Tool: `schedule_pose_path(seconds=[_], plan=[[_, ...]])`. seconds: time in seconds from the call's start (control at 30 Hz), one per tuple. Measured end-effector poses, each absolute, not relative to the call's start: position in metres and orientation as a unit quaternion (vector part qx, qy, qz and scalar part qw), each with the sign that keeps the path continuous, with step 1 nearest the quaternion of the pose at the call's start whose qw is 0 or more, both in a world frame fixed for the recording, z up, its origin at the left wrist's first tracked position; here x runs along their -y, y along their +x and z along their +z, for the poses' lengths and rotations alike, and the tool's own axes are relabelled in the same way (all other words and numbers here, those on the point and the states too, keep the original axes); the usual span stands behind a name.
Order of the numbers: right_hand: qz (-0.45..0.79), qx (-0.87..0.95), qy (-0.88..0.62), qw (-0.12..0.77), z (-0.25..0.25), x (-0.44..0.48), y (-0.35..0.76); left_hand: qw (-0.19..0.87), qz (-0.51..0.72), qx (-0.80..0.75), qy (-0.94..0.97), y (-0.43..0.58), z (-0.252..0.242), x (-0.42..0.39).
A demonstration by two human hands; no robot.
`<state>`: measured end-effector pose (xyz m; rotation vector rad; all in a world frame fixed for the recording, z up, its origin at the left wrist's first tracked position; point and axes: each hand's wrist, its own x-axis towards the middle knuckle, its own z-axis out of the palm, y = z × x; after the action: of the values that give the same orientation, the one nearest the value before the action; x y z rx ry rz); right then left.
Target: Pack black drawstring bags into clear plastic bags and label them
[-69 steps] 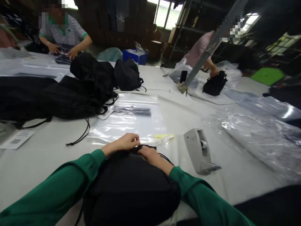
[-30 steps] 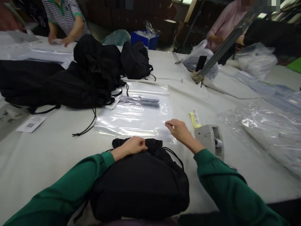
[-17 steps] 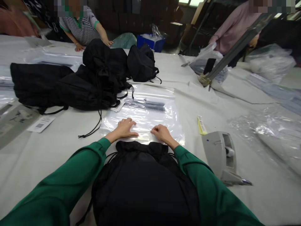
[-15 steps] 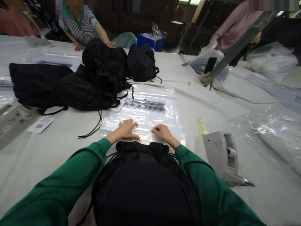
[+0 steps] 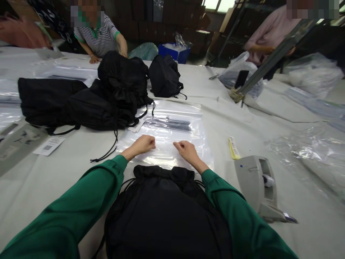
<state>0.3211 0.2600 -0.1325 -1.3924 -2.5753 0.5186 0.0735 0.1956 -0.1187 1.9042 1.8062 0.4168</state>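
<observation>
A clear plastic bag [image 5: 167, 135] with a dark printed strip lies flat on the white table [image 5: 59, 172] in front of me. My left hand [image 5: 142, 144] and my right hand [image 5: 186, 150] both rest on its near edge, fingers curled and pinching the film. A black drawstring bag [image 5: 164, 212] lies between my green sleeves, just below the plastic bag.
A grey tape dispenser [image 5: 258, 185] stands to the right, with a yellow label strip [image 5: 233, 147] beside it. A heap of black bags [image 5: 107, 97] and a paper tag [image 5: 48, 145] lie left. Loose plastic film [image 5: 307, 151] covers the right. Two other people work at the far edge.
My hands left the black bag's drawstring top and moved onto the plastic bag. My left hand went from lying flat to pinching; both now grip the bag's near edge.
</observation>
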Motion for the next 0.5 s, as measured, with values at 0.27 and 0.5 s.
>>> schedule_pose_path(seconds=[0.27,0.5], plan=[[0.121,0.903,-0.383,0.151,-0.134,-0.257,0.315,0.234,0.152,-0.653,0.704,0.073,-0.118,-0.187],[0.048,0.893,-0.398,0.205,-0.142,-0.264,0.306,0.19,0.137,-0.656,0.718,0.095,-0.109,-0.182]])
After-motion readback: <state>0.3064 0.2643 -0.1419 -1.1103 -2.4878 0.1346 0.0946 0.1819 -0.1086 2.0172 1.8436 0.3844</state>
